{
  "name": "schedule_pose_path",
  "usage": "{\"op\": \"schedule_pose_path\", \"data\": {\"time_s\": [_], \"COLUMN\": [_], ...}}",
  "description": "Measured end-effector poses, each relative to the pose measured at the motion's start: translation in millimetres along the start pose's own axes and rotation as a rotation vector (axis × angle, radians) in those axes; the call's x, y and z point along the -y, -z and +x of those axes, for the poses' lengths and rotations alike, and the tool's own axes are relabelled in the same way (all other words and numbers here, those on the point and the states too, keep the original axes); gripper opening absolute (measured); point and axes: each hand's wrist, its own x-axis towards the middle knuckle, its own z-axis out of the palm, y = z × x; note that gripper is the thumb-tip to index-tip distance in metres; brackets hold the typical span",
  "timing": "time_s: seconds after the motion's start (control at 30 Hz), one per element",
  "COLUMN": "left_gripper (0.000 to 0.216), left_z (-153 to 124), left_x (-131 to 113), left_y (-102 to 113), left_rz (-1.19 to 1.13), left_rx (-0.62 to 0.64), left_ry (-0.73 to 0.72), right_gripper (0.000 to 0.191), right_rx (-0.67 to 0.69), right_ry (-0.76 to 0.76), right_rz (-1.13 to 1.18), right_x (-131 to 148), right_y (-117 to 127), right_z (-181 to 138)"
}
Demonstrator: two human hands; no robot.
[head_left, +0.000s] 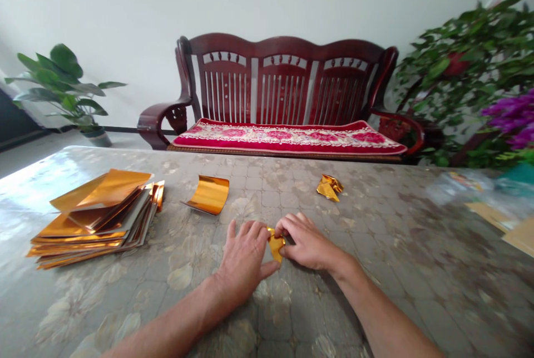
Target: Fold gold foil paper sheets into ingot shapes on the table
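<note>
A small folded piece of gold foil paper (276, 245) lies low over the table between my two hands. My left hand (248, 255) rests at its left side, with the fingertips at its top edge and the thumb at its bottom end. From the right, my right hand (306, 242) pinches the paper's edge between thumb and curled fingers. Part of the paper is hidden behind the fingers. Farther back on the right sits a folded gold foil piece (329, 187), and a single curled gold sheet (209, 195) is beyond my left hand.
A stack of gold foil sheets (94, 224) stands at the table's left. Clear plastic wrapping (459, 186) and brown card (521, 235) lie at the right edge. Behind the patterned tabletop (167, 308) is a wooden bench (287, 85), with plants on both sides.
</note>
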Motion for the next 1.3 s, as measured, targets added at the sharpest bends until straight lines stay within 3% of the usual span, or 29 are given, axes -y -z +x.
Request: {"op": "schedule_pose_path", "data": {"time_s": [0.2, 0.47, 0.77, 0.9, 1.03, 1.2, 1.3], "left_gripper": [0.043, 0.046, 0.046, 0.047, 0.047, 0.045, 0.049], "left_z": [0, -2, -2, -2, -1, 1, 2], "left_x": [-1, -3, -2, 0, 4, 7, 7], "left_y": [1, 4, -3, -4, -4, -8, -6], "left_rz": [-0.002, 0.007, 0.073, 0.064, 0.041, 0.024, 0.031], "left_rx": [0.006, 0.034, 0.001, -0.025, -0.011, -0.026, -0.015], "left_ry": [0.007, -0.009, -0.042, -0.051, -0.07, -0.078, -0.075], "right_gripper": [0.038, 0.027, 0.046, 0.033, 0.023, 0.016, 0.012], "right_rx": [0.001, 0.003, -0.017, 0.015, 0.047, -0.056, -0.078], "right_ry": [-0.023, -0.022, 0.046, 0.058, -0.033, -0.153, -0.093], "right_rz": [-0.029, 0.025, 0.017, 0.034, 0.187, 0.192, 0.112], "right_x": [5, -4, -2, -7, -17, -9, 1], "right_y": [-2, 1, 3, 11, 15, 4, -1], "right_z": [-4, 6, 2, -1, -4, -4, -3]}}
